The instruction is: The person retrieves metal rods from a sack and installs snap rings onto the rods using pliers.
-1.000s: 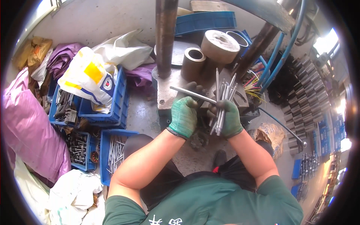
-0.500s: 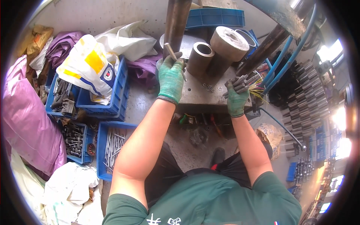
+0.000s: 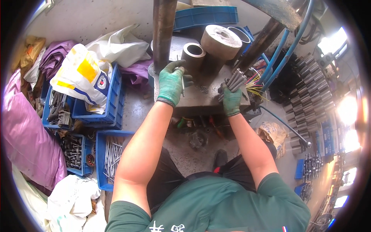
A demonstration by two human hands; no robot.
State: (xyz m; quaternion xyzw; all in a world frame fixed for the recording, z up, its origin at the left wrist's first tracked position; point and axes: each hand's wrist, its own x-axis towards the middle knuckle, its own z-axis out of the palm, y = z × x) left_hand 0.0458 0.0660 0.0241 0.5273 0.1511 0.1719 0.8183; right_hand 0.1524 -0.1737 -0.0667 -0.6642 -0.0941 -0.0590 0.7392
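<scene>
Singly handling one slim silver metal rod (image 3: 183, 89), pinched in green-gloved left hand (image 3: 170, 86), clutching grey metal-rod bundle (image 3: 236, 79) in green-gloved right hand (image 3: 232, 100), next likely needing steadiness.

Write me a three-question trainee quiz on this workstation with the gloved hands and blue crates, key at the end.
1. True or false: the green-gloved right hand holds a bundle of grey metal rods.
2. Multiple choice: what lies in the blue rectangular plastic crate nearest the bare left forearm?
A: crumpled purple sheeting
B: slender silver metal rods
C: thin yellow wires
3. Short answer: does the hollow dark metal cylinder stand upright or lie on its side?

Key: 1. True. 2. B. 3. It stands upright.
</scene>
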